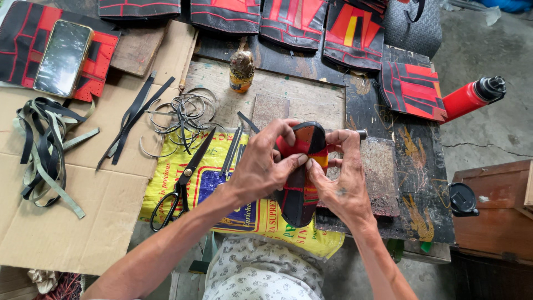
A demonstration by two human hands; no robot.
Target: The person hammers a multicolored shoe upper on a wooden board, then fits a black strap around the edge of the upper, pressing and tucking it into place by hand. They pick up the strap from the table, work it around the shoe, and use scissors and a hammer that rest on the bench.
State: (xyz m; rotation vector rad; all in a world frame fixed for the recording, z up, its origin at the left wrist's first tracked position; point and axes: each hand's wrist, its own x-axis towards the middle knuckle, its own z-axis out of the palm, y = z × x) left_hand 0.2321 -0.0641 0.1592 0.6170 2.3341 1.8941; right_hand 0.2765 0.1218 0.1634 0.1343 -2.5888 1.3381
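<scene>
Both hands close on a black, red and yellow patchwork sole piece [302, 172] held upright over the bench [288, 94]: the left hand [266, 164] wraps its left edge with the thumb pressed to the face, and the right hand [344, 178] pinches its right edge, fingers narrow around it. Under the left wrist lies a yellow printed sack [244, 211] with a blue panel, and black scissors [183, 186] rest on its left edge. Beyond the left hand sit metal rings [183, 114] and a small glue-smeared bottle [242, 71]. Far left, a phone [63, 57] lies on a red-and-black panel [22, 39]. To the right of the right hand, well apart, a red flask [472, 97] lies on its side.
</scene>
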